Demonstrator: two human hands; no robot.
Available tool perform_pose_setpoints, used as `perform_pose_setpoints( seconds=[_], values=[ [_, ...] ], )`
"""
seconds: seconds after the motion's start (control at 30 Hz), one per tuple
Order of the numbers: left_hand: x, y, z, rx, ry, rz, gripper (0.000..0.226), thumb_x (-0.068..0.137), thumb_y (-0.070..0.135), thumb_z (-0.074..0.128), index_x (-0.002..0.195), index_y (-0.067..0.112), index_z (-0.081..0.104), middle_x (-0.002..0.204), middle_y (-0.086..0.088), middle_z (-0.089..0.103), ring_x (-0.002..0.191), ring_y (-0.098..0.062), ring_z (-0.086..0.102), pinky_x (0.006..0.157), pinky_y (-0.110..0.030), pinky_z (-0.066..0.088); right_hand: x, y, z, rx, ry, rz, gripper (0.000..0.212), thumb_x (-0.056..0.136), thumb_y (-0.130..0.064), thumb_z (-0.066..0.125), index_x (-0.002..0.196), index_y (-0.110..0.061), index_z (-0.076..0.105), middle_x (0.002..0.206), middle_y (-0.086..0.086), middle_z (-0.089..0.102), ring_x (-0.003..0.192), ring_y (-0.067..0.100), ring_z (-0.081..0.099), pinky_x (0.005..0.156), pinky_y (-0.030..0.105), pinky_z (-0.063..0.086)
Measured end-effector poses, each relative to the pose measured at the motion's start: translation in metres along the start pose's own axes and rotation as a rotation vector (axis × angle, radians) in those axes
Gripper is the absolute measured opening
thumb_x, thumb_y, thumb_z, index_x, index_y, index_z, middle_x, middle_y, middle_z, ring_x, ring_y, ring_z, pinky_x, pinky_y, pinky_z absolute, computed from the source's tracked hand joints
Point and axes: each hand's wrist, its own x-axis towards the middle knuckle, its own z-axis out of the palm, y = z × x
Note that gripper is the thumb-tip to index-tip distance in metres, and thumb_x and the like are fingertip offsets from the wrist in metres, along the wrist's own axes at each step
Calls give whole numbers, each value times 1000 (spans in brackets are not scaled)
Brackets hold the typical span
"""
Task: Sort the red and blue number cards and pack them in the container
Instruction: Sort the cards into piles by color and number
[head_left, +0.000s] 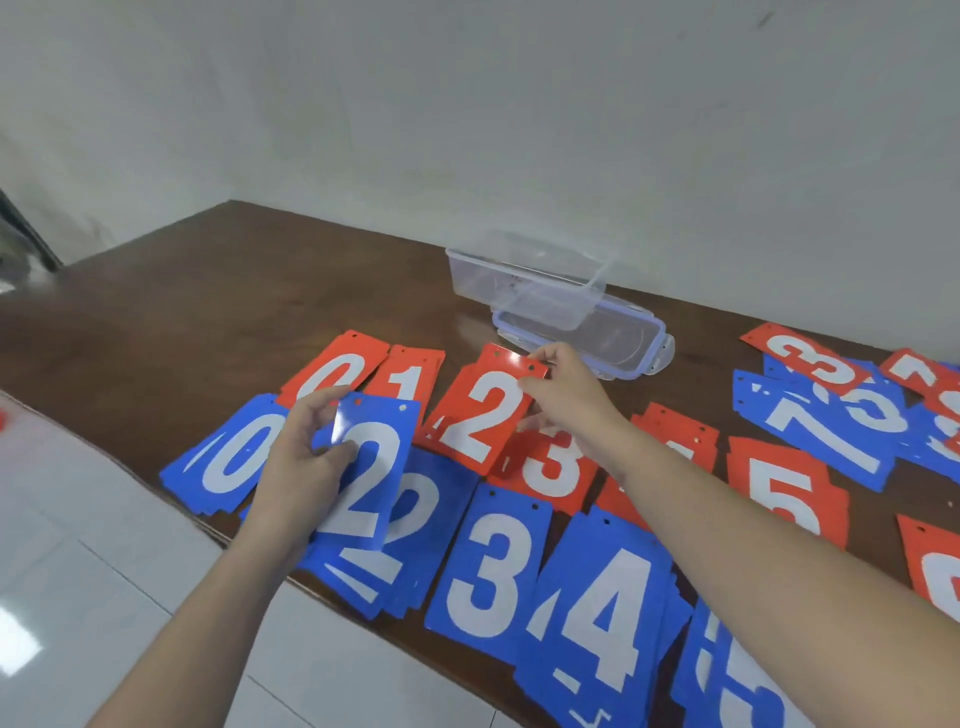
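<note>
My left hand (301, 457) grips a blue "2" card (371, 467) by its left edge, held above a blue "2" pile (415, 525). My right hand (563, 395) pinches the top right corner of a red "2" card (483, 415) over its red pile. Red piles of "0" (337, 369), "1" (410, 379), "3" (550, 462) and "5" (784, 493) lie in a far row. Blue piles "0" (228, 457), "3" (493, 566), "4" (608, 618) lie along the near edge. The clear container (524, 280) stands open behind them, holding no cards.
The container's lid (623, 343) lies flat beside it. A mixed heap of red and blue cards (841, 410) sits at the far right. The brown table (218, 291) meets a white wall behind; its near edge drops to a tiled floor (78, 571).
</note>
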Motion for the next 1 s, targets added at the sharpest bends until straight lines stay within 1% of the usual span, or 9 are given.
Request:
perform_pose_setpoints(
  seconds=[0.1,0.17,0.27,0.37,0.53,0.6,0.67,0.83,1.0],
  values=[
    [5,-7,-9,18,-29,12,56,98,1,56,115,53,57,114,1,59,90,-30,70,70,-57,60,20,-2,16,-126,21,-29,18,95,-18,62,105,-26,50,116,-2,59,61,19,72,59,32,61],
    [6,-11,-13,30,-47,2,56,98,1,57,117,53,55,112,8,61,91,-26,70,69,-54,61,31,1,23,-265,53,-80,18,94,-19,60,108,-23,50,105,-4,62,67,17,69,58,28,53],
    [4,-13,-13,87,-98,2,56,97,1,58,120,52,53,95,25,59,90,-27,70,67,-51,61,43,10,29,-574,107,-148,21,88,-22,64,107,-25,55,106,-6,64,97,17,62,75,33,47],
    [6,-18,-8,123,-141,12,57,96,2,60,125,50,51,101,18,58,93,-29,67,68,-54,60,47,19,32,-841,195,-257,32,87,-31,67,118,-27,56,122,-4,57,120,23,46,97,35,37],
    [8,-23,5,475,-238,111,61,93,10,67,135,46,40,118,16,49,100,-9,57,67,-19,52,42,20,25,-708,263,-396,29,89,-32,65,116,-26,58,122,-4,58,118,23,45,99,37,37],
    [7,-25,9,655,-229,159,69,90,13,72,140,45,38,133,12,46,116,-13,49,88,-22,48,38,21,14,-659,270,-425,24,90,-29,63,114,-26,60,120,-6,58,115,22,45,95,34,37],
    [6,-22,12,816,-197,200,73,87,19,76,145,40,39,145,9,38,133,-20,35,106,-36,38,32,23,1,-645,274,-436,21,92,-28,61,113,-27,60,120,-7,58,116,20,44,93,31,33],
    [8,-2,40,873,-174,309,62,87,25,76,142,35,48,148,6,39,132,-25,33,107,-42,36,16,36,-46,-624,282,-407,21,92,-24,60,113,-26,61,120,-6,59,119,20,44,92,30,32],
    [7,24,102,806,-272,435,52,89,28,72,138,33,54,145,5,43,134,-26,35,111,-44,31,-9,54,-112,-594,336,-335,18,91,-23,60,108,-27,60,110,-8,57,112,20,46,95,36,39]
  ],
)
